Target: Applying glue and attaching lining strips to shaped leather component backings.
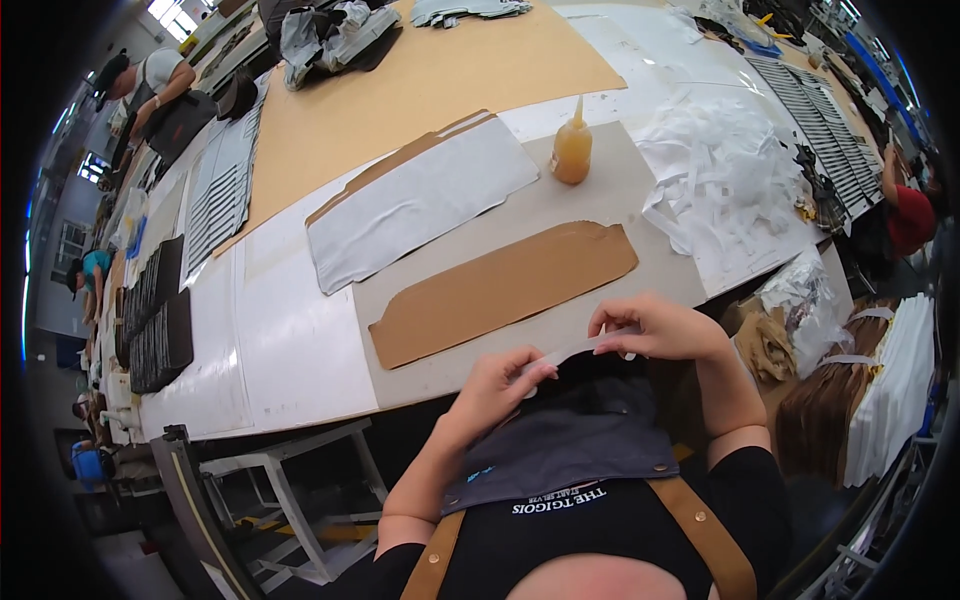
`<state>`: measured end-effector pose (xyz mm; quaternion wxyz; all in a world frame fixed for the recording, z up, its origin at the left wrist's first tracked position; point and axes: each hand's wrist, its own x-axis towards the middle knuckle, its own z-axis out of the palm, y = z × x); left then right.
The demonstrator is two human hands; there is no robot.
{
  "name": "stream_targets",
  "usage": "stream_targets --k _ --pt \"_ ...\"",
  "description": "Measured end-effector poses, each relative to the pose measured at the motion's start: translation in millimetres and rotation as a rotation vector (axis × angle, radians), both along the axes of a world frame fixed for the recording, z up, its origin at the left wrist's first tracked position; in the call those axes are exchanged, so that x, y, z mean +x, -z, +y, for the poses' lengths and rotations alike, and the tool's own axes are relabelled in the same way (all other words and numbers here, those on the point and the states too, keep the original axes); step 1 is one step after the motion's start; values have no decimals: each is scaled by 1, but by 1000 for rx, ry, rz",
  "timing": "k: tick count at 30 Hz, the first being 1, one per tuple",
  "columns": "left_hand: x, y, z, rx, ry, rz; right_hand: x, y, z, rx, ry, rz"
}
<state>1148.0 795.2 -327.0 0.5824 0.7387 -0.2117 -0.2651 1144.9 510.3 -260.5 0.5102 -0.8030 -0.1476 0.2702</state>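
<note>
We find left hand [493, 388] and right hand [660, 327] pinching a white strip [574, 350], likely light, limp, best held near its ends.

You bring both bare hands together before your body, a short gap between them. Your left forearm [428, 465] slants up and inward, the left hand [500, 382] pinching with thumb and fingertips. Your right forearm [732, 392] rises more steeply, its wrist bent inward, the right hand [650, 328] arched, fingers curled and pinching toward the thumb.
</note>
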Motion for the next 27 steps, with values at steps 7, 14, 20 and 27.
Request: stream_targets --k 7,14,20,27 --pt "39 2 73 220 -295 -157 53 61 16 48 184 -62" --pt "72 20 84 597 -602 -393 95 90 45 -226 345 -408" --pt "87 44 83 716 -680 -749 107 99 59 -491 365 -632" --pt "98 55 82 785 -689 -789 114 108 63 -528 385 -711"
